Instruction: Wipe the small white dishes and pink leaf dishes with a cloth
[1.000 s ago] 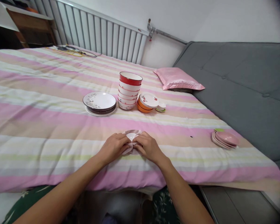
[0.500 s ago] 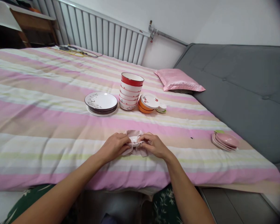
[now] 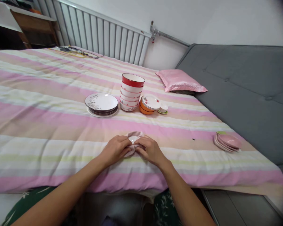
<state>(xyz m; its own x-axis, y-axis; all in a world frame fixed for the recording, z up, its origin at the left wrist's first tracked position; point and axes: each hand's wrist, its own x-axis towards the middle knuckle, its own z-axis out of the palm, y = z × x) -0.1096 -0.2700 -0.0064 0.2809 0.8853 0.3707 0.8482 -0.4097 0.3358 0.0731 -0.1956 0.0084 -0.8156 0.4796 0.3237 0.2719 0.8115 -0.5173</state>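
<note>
A small white dish wrapped in a pale pink cloth sits on the striped bedspread near the front edge. My left hand and my right hand are both closed around the dish and cloth, fingers pressed together over them. Only the dish's far rim shows between my fingers.
Beyond my hands stand a stack of plates, a tall stack of red and white bowls, orange bowls under a flowered plate and a tiny dish. Pink saucers lie at right. A pink pillow and grey sofa lie beyond.
My right hand, which had opened outward with the cloth half a second ago, has closed back in over the dish. My left hand has stayed in place.
</note>
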